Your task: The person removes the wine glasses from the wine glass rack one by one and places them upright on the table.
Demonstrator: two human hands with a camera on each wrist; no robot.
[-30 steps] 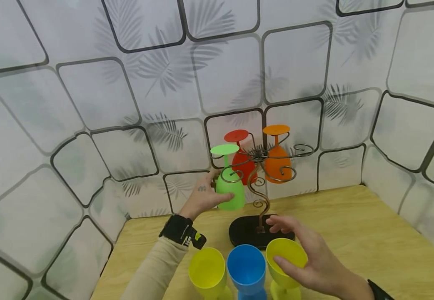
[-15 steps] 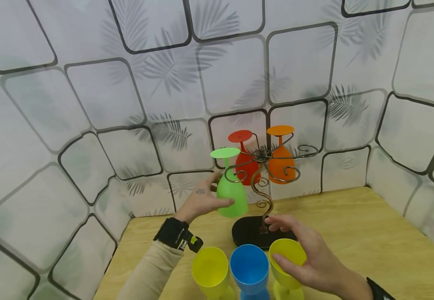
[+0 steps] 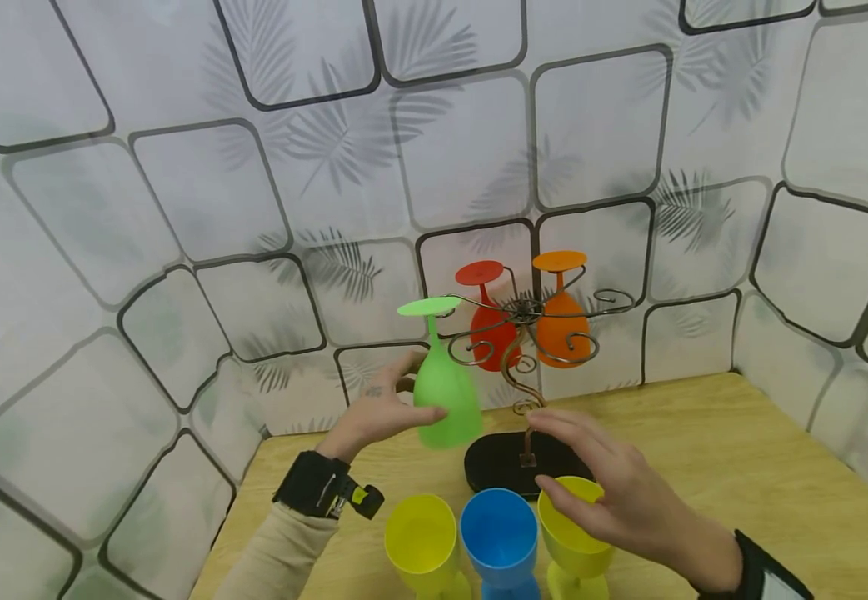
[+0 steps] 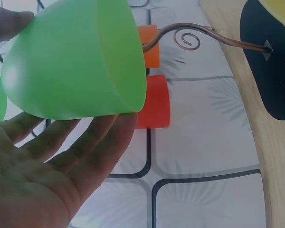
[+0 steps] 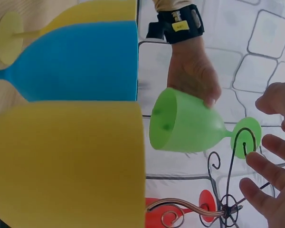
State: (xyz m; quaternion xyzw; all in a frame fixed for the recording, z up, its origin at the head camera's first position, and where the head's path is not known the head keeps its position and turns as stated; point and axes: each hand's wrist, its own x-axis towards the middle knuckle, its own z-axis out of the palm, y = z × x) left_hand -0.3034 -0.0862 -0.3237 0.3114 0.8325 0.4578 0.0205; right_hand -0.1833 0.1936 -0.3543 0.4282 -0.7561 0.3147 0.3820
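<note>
Upside down, a green goblet (image 3: 446,404) is held by my left hand (image 3: 374,417), thumb on the near side of its bowl. Its foot is just left of the wire arms of a scrolled metal glass rack (image 3: 526,312). The left wrist view shows the green bowl (image 4: 76,66) between thumb and fingers. My right hand (image 3: 621,492) is held with fingers extended, above and beside the right yellow goblet (image 3: 576,550), with nothing in its grasp. Red (image 3: 492,333) and orange (image 3: 563,329) goblets hang inverted on the rack.
Upright in a row at the table's front stand another yellow goblet (image 3: 419,542), a blue goblet (image 3: 498,533) and the right yellow one. Behind them sits the rack's black oval base (image 3: 494,467). The wooden table (image 3: 734,467) meets a patterned wall covering at back.
My left hand has drawn the green goblet down and left, off the rack's wire arm. My right hand has shifted slightly up. The red and orange goblets stay hanging.
</note>
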